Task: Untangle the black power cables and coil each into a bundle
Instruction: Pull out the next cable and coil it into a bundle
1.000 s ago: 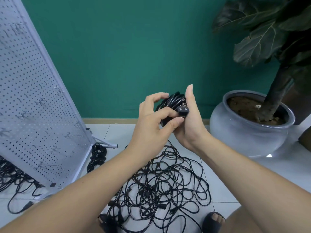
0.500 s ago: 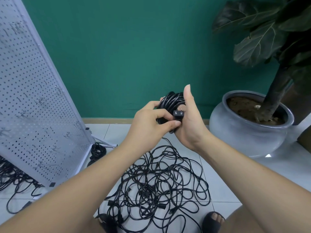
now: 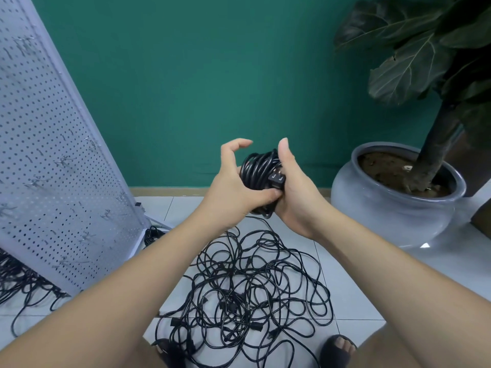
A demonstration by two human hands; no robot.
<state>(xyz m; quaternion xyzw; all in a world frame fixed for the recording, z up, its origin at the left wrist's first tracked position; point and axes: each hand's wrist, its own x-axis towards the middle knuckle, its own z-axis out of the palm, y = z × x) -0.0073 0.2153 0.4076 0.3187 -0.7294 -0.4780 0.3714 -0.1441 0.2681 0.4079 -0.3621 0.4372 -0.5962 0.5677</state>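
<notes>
A tight coil of black power cable (image 3: 259,168) is held up in front of the green wall. My right hand (image 3: 295,192) grips the coil from the right, thumb upright along its side, and the plug (image 3: 276,179) lies against that palm. My left hand (image 3: 236,187) holds the coil from the left, thumb pressed under it and index finger curled above. On the floor tiles below lies a large tangle of black cables (image 3: 249,288) with several plugs.
A white pegboard panel (image 3: 53,160) leans at the left, with more black cables (image 3: 24,285) under it and a small coiled bundle (image 3: 152,233) by its foot. A grey pot (image 3: 393,208) with a large-leaved plant stands at the right. Sandalled feet (image 3: 337,350) are at the bottom edge.
My left hand slid down the coil; its thumb went from the plug to under the bundle and the index finger lifted clear. The plug now shows against my right palm.
</notes>
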